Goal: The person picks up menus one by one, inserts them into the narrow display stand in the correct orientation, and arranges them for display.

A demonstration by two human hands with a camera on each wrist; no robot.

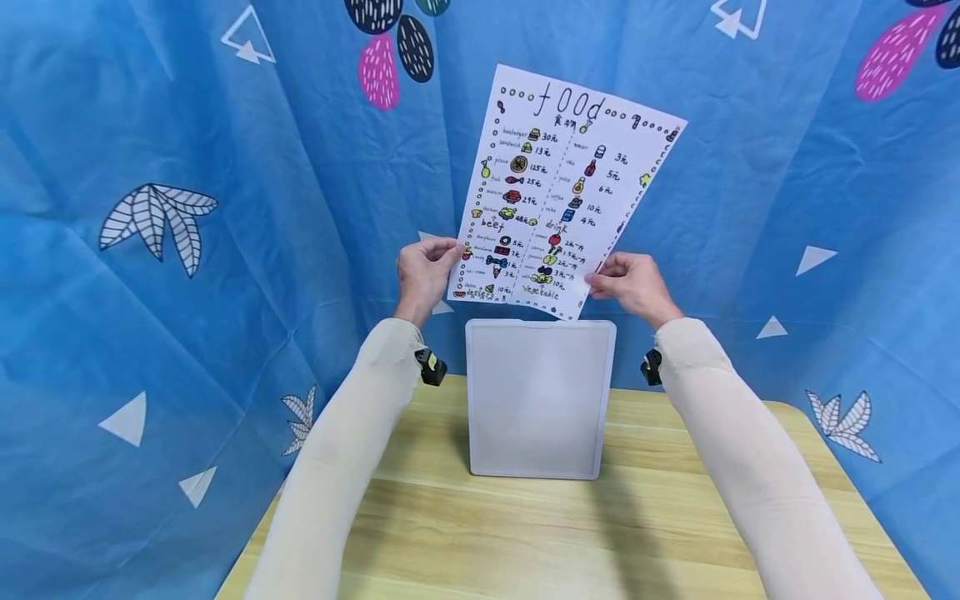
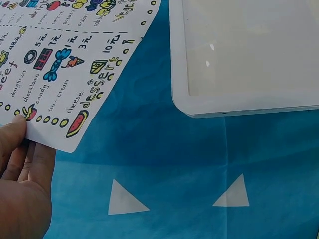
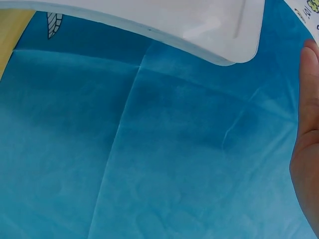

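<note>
A white paper sheet (image 1: 558, 187) with a hand-drawn "food" menu is held upright against the blue cloth backdrop. My left hand (image 1: 423, 271) pinches its lower left edge, and my right hand (image 1: 630, 283) pinches its lower right corner. In the left wrist view the sheet (image 2: 65, 64) lies over my fingers (image 2: 22, 164), thumb on its edge. Only a sliver of the right hand (image 3: 306, 149) shows in the right wrist view. Below the sheet a white board (image 1: 536, 396) stands upright on the wooden table (image 1: 660, 525), also seen as the board (image 2: 244, 55) and the board (image 3: 164, 17).
Blue patterned cloth (image 1: 150, 275) surrounds the table on the back and both sides. The table's near part lies between my two sleeved forearms.
</note>
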